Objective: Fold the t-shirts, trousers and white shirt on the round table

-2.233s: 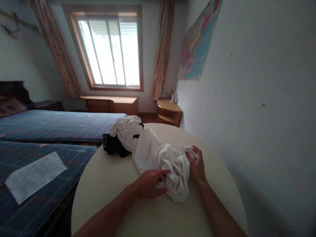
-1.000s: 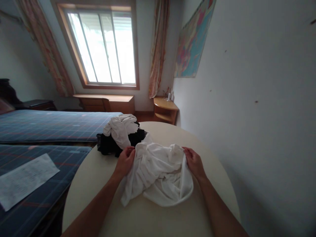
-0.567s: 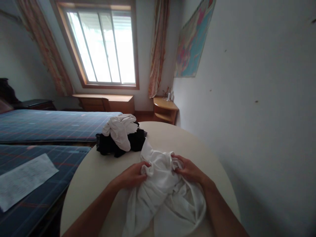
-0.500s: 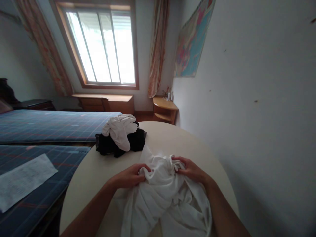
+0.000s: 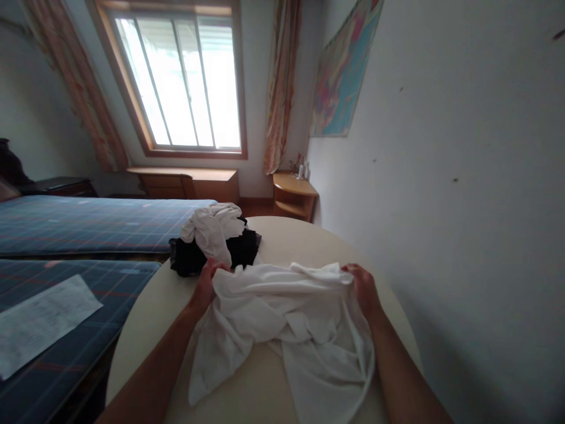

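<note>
The left hand (image 5: 209, 284) and right hand (image 5: 364, 287) pinch the white cloth (image 5: 282, 297) by opposite ends of its far edge over the desk (image 5: 302, 238), where even tension should best loosen its folds.

- A white cloth (image 5: 282, 300) is stretching, creased, between left hand (image 5: 207, 282) and right hand (image 5: 364, 285).
- Its top edge is running nearly straight.
- Two lower flaps are hanging over the pale table (image 5: 304, 238).
</note>
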{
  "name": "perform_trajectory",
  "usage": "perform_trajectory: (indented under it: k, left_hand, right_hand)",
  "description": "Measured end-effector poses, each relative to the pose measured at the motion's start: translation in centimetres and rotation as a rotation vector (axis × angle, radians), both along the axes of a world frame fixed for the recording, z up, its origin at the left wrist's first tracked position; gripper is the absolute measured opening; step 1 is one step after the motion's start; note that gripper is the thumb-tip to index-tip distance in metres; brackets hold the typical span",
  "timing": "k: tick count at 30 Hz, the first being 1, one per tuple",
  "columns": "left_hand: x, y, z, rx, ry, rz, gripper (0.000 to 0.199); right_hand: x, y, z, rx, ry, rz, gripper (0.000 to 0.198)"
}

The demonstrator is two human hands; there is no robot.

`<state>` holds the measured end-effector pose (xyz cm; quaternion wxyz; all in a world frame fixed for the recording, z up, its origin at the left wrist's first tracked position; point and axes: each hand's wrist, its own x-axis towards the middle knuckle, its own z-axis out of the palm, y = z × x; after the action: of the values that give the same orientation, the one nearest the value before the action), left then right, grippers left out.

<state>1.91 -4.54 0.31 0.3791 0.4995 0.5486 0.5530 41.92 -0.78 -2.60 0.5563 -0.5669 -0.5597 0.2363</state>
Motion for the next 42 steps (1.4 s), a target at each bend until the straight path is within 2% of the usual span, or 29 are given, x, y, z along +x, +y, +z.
perform_trajectory:
  k: [2,3,6,7,8,10,11,13,15,17,21,22,24,27,29,32,36,40,42]
  left_hand:
    - [0.7,-0.2,-0.4,-0.059,0.165,-0.239,0.058]
    - [1.1,-0.3,-0.7,-0.024,0.272,-0.316,0.052]
    - [2.0,-0.6,-1.8,0.153,0.496,-0.329,0.028]
    - [2.2,-0.7,-2.2,0.172,0.519,-0.317,0.034]
    - [2.3,-0.8,-2.4,0.162,0.527,-0.321,0.048]
    - [2.4,-1.0,-2.6,0.114,0.54,-0.374,0.066]
    - [2.5,-1.0,-2.6,0.101,0.559,-0.413,0.065]
    - [2.7,-1.2,-2.3,0.128,0.634,-0.47,0.046]
    - [3.1,-1.3,-1.9,0.226,0.733,-0.478,0.024]
    - [3.4,-1.4,-1.5,0.359,0.788,-0.453,0.014]
    - [3.3,-1.9,-0.6,0.629,0.727,-0.234,0.016]
    - [3.3,-2.1,-0.4,0.677,0.723,-0.183,0.018]
    - [3.2,-2.3,-0.3,0.716,0.744,-0.162,0.019]
    - [3.5,-2.3,-0.9,0.589,0.742,-0.227,0.024]
    - [3.9,-1.9,-1.8,0.434,0.703,-0.233,0.021]
    - [4.3,-1.3,-3.0,0.225,0.71,-0.225,0.051]
    - [4.3,-1.2,-3.3,0.017,0.779,-0.257,0.075]
    - [3.9,-1.3,-3.0,-0.056,0.849,-0.217,0.073]
    - [3.6,-1.2,-3.0,-0.038,0.916,-0.159,0.069]
  right_hand:
    - [-0.2,-0.1,-0.3,-0.091,-0.201,0.007,0.047]
    - [-0.4,-0.2,-0.5,-0.109,-0.284,0.01,0.047]
    - [-1.3,-0.3,-1.0,-0.041,-0.419,0.065,0.037]
    - [-1.6,-0.4,-1.1,-0.025,-0.452,0.1,0.038]
    - [-1.9,-0.5,-1.2,-0.029,-0.494,0.136,0.045]
    - [-2.5,-0.7,-1.2,-0.077,-0.611,0.19,0.058]
    - [-2.7,-0.8,-1.2,-0.106,-0.67,0.201,0.057]
    - [-3.0,-0.9,-1.0,-0.143,-0.753,0.213,0.044]
    - [-3.1,-1.0,-0.7,-0.133,-0.735,0.214,0.033]
    - [-3.0,-0.9,-0.4,-0.057,-0.603,0.161,0.033]
    - [-2.7,-0.7,0.2,0.182,-0.314,-0.114,0.035]
    - [-2.7,-0.7,0.4,0.237,-0.268,-0.142,0.032]
    - [-2.4,-0.9,0.6,0.301,-0.191,-0.102,0.026]
    - [-1.9,-1.3,0.7,0.21,-0.157,0.078,0.018]
    - [-1.7,-1.5,0.7,0.126,-0.188,0.169,0.032]
    - [-1.6,-1.4,0.5,0.034,-0.283,0.217,0.05]
    - [-1.8,-1.4,0.5,-0.029,-0.436,0.272,0.046]
    - [-1.8,-1.6,0.9,-0.17,-0.646,0.354,0.038]
    - [-1.5,-1.6,1.2,-0.241,-0.709,0.255,0.037]
